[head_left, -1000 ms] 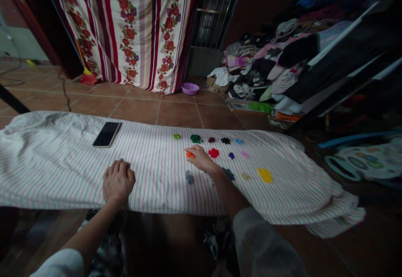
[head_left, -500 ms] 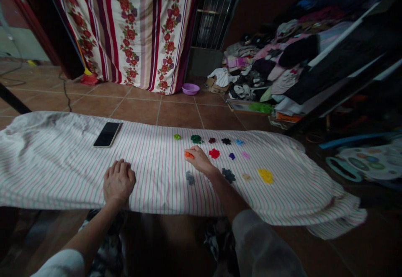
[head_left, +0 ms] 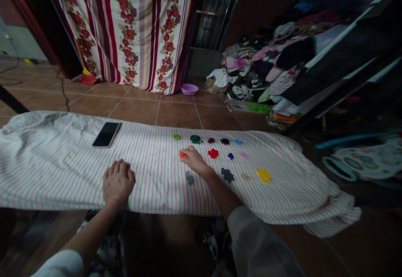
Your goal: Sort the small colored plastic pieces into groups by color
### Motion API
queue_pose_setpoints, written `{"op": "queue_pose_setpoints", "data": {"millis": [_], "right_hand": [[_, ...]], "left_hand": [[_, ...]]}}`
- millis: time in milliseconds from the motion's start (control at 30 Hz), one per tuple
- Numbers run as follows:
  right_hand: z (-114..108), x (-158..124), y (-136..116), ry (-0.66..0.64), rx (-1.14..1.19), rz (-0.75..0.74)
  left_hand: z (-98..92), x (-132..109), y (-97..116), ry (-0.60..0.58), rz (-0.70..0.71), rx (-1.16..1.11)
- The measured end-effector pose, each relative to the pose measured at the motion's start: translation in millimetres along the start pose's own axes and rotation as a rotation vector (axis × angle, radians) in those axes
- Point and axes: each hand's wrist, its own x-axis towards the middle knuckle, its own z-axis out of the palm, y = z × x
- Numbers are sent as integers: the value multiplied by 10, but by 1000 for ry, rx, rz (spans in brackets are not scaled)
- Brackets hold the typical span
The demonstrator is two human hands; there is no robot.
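My left hand (head_left: pixel 118 180) lies flat, palm down, on a striped cloth (head_left: pixel 150 176), with nothing visible in it. My right hand (head_left: pixel 195 160) has its thumb and fingers closed around a cluster of small orange pieces (head_left: pixel 183 155), low over the cloth. Close to it are a red pile (head_left: pixel 213 153), a light grey pile (head_left: pixel 189 178) and a dark green pile (head_left: pixel 195 139). A lime green pile (head_left: pixel 176 137) sits just beyond the fingers. The pieces are too small to tell their kind.
A phone (head_left: pixel 106 135) rests beyond my left hand. Farther right lie black (head_left: pixel 225 141), light blue (head_left: pixel 238 142), dark grey (head_left: pixel 228 175) and yellow (head_left: pixel 263 175) piles, among others. A purple basin (head_left: pixel 189 89) and heaped clothes (head_left: pixel 251 65) stand on the floor behind.
My right hand has shifted a little to the left with the orange pieces. My left hand stays where it was, and the view has turned very slightly.
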Motion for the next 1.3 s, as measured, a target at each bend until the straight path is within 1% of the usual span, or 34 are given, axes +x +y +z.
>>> {"op": "queue_pose_setpoints", "data": {"millis": [200,367,500,733,833,1033,1133,1300], "right_hand": [[61,23,-94,18,-22,-16],[83,19,-73,34,26,-9],[82,17,-65,49,14,6],[76,22,-122,46,-6,-16],[88,24,-96,67,3,-37],[152,72,-9,152,58,-76],[130,94,16,191,100,-46],[-42,41,83,272,131,93]], "left_hand": [[-14,1,12,4,0,1],[-21,2,13,6,-3,19],[-8,2,3,11,0,7],[-3,-7,5,23,2,-9],[-14,-5,13,22,-4,-8],[-2,-5,8,1,-11,-14],[-14,-5,15,4,-31,-41],[-59,9,26,-27,-27,-24]]}}
